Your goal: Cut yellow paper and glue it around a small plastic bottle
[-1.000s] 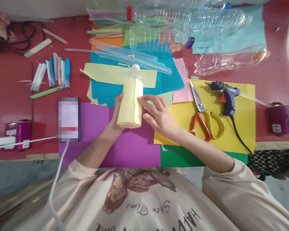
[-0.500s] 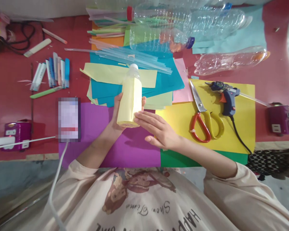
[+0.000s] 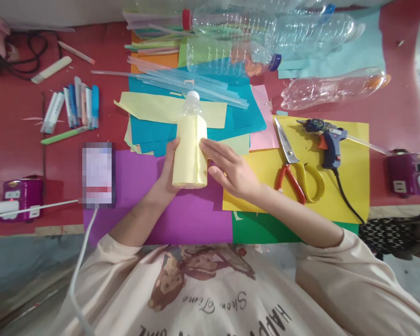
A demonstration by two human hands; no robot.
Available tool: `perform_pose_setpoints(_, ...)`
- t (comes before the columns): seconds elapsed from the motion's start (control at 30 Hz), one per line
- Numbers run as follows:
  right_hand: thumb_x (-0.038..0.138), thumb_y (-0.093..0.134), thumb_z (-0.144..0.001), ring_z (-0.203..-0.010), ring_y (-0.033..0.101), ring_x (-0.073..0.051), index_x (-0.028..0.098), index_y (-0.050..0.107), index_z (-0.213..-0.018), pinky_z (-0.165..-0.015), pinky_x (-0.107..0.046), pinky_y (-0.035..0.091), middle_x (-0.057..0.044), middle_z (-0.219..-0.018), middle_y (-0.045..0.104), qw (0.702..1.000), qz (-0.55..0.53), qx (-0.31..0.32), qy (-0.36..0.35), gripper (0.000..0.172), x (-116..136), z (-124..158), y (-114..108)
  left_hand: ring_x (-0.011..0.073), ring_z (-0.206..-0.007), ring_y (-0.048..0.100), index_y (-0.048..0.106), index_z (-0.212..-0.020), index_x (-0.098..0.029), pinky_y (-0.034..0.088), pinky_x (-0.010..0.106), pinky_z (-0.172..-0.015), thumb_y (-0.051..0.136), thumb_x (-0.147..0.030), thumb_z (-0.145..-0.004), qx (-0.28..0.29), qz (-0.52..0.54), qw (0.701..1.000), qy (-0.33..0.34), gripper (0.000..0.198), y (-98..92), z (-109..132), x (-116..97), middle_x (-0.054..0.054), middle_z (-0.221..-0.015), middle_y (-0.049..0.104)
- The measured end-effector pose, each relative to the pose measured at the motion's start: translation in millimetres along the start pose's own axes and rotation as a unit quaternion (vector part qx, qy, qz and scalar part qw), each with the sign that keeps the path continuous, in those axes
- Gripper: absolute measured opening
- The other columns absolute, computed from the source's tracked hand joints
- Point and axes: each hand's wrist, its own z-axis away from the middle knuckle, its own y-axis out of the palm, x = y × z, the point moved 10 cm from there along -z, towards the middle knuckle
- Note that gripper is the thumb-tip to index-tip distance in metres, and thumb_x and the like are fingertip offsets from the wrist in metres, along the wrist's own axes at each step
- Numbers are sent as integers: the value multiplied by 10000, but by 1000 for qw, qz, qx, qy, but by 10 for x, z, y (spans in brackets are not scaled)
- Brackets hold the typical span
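Observation:
A clear plastic bottle (image 3: pixel 191 144) with a white cap stands nearly upright in front of me, its body wrapped in pale yellow paper. A vertical paper seam shows on its right side. My left hand (image 3: pixel 168 165) is closed round the bottle from the left and behind, with the thumb on its left edge. Fingers outstretched and close together, my right hand (image 3: pixel 233 168) presses its fingertips to the paper near the seam. Below the bottle lies a purple sheet (image 3: pixel 196 219). Behind it are a pale yellow paper strip (image 3: pixel 143 107) and blue sheets (image 3: pixel 147 130).
Scissors (image 3: pixel 290 163) and a glue gun (image 3: pixel 332 144) lie on a yellow sheet (image 3: pixel 353 186) at right. Clear bottles (image 3: pixel 231 51) and glue sticks (image 3: pixel 196 81) are at the back. Markers (image 3: pixel 73 105) and a blurred-out phone (image 3: pixel 98 175) lie left, near a white cable (image 3: pixel 80 266).
My right hand has slid up the bottle's right side from near its base. The bottle has turned slightly and stands straighter, showing more of the seam. My left hand keeps its hold.

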Motion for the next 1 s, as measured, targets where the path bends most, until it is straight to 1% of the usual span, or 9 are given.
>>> perform_pose_setpoints(0.17, 473, 323, -1003, -1313, 531, -244, 212, 543, -1350, -1097, -468, 451, -134, -1384, 584, 993, -111, -12, -22, 487, 204, 284, 5, 243, -933, 690, 671, -949, -184, 558, 313, -771, 575, -639, -732, -3, -60, 997, 48, 513, -29, -8, -74, 46, -875, 738)
perform_pose_setpoints(0.23, 490, 412, -976, -1279, 556, -251, 228, 501, -1363, -1057, -464, 481, -137, -1361, 591, 986, -160, -42, 25, 475, 75, 309, -31, 254, -1050, 669, 662, -989, -201, 557, 318, -831, 599, -642, -732, -22, -80, 991, 107, 515, -27, 1, -169, 40, -947, 734)
perform_pose_setpoints(0.37, 602, 608, -829, -1255, 560, -312, 247, 375, -1432, -1019, -506, 483, -166, -1421, 526, 975, -161, -67, 139, 738, -239, 268, -35, 275, -1238, 575, 641, -1093, -224, 549, 360, -915, 615, -661, -746, 1, -105, 985, 137, 558, 102, 32, -188, 43, -1119, 703)
perform_pose_setpoints(0.53, 549, 662, -790, -1269, 544, -320, 236, 433, -1403, -1026, -491, 470, -147, -1392, 557, 980, -151, -14, 132, 725, -291, 162, -80, 280, -1278, 538, 654, -1136, -220, 512, 391, -981, 684, -631, -732, 65, -127, 978, 152, 577, 239, 79, -172, 57, -1175, 686)
perform_pose_setpoints(0.63, 534, 695, -764, -1236, 568, -325, 236, 464, -1383, -998, -498, 493, -139, -1363, 581, 981, -136, -10, 136, 725, -366, 188, -196, 261, -1194, 601, 632, -1193, -223, 491, 379, -982, 722, -597, -725, 82, -178, 968, 155, 606, 218, 87, -188, 71, -1168, 697)
perform_pose_setpoints(0.7, 540, 689, -769, -1220, 581, -324, 241, 487, -1367, -994, -510, 498, -124, -1340, 599, 983, -127, -11, 132, 698, -404, 220, -287, 233, -974, 689, 657, -1148, -213, 527, 343, -867, 781, -520, -697, 104, -270, 948, 131, 560, 218, 119, -185, 76, -1026, 741)
perform_pose_setpoints(0.8, 605, 664, -769, -1234, 573, -325, 251, 508, -1353, -1006, -519, 500, -100, -1337, 601, 984, -137, -22, 110, 700, -401, 230, -453, 183, -557, 657, 740, -861, -153, 510, 286, -564, 723, -512, -755, 174, -420, 890, -24, 375, 224, 300, 8, 82, -694, 731)
perform_pose_setpoints(0.83, 633, 658, -760, -1236, 571, -328, 259, 510, -1350, -1002, -522, 506, -91, -1336, 602, 983, -143, -34, 106, 714, -398, 214, -523, 180, -539, 649, 744, -767, -157, 499, 274, -537, 728, -500, -747, 183, -441, 878, -21, 344, 260, 391, -47, 80, -647, 715)
perform_pose_setpoints(1.0, 670, 548, -822, -1221, 578, -326, 273, 543, -1317, -956, -478, 533, -85, -1313, 619, 974, -163, -113, 113, 634, -449, 30, -858, 213, -602, 665, 775, -758, -254, 513, 301, -553, 701, -454, -757, 162, -479, 858, 97, 214, 504, 739, -401, 67, -672, 726)
